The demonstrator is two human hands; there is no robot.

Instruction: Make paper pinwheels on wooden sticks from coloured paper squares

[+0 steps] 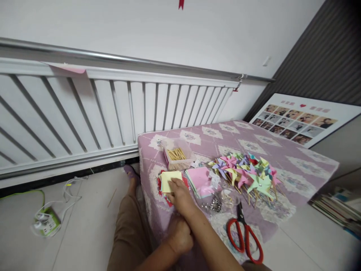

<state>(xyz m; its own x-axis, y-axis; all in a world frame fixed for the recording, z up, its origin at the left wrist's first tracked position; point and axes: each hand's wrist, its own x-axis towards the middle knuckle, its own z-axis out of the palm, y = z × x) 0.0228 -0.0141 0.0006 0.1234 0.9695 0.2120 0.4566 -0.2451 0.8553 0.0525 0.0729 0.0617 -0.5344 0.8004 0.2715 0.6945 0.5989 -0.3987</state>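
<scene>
My right hand [182, 197] reaches across to a stack of yellow paper squares [170, 180] on the purple patterned tablecloth [296, 165]. Its fingertips are bent down and pinch the stack's near edge. Red sheets [161, 188] lie under the yellow ones. My left hand [180, 237] rests curled in a loose fist at the table's front edge, partly under my right forearm, with nothing visible in it. Right of the yellow stack lies a pile of pink and green paper squares [200, 180].
A small box of wooden sticks [177, 155] stands behind the paper. Several coloured paper pinwheels [248, 173] are heaped mid-table, with a clear cup of metal pins [216, 204] and red-handled scissors [244, 235] in front. A radiator [84, 113], power strip [46, 223] and photo board [299, 120] surround the table.
</scene>
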